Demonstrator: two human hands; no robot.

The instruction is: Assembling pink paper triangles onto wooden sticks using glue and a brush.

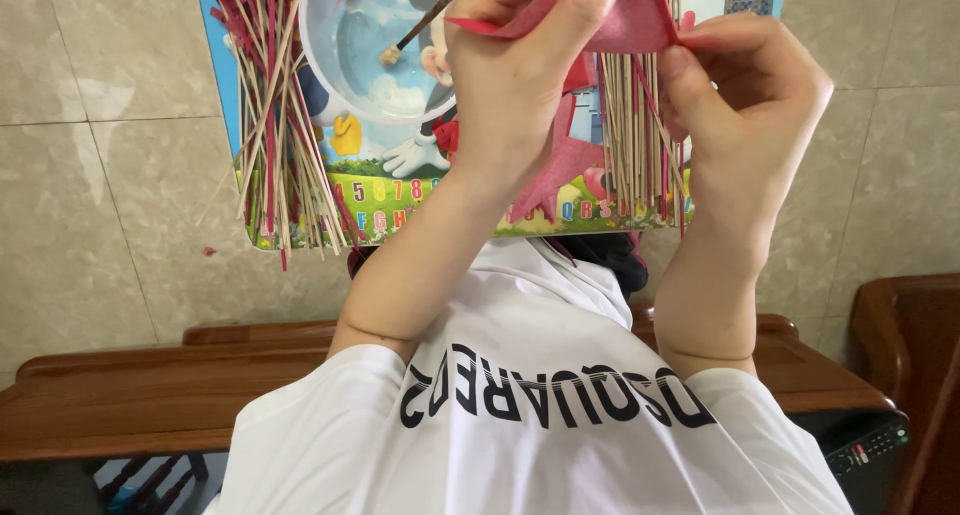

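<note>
Pink paper piece (625, 20) held at top of view, above colourful desk (440, 200). Long axis runs left to right, between both hands. Left hand (520, 65) grip closed on left part, fingers folded over edge. Right hand (745, 95) grip pinched on right corner. Both hands equally near. Bamboo sticks (635, 135) lie just below paper, second stick bundle (275, 125) well to left, clear bowl (375, 45) with brush (425, 20) between.

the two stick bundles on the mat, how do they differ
The left stick bundle is splayed and crossed, with many red sticks mixed in. The right stick bundle lies straighter and more parallel, mostly plain tan, partly hidden behind the right hand. Both are thin sticks lying on the colourful mat.
</note>
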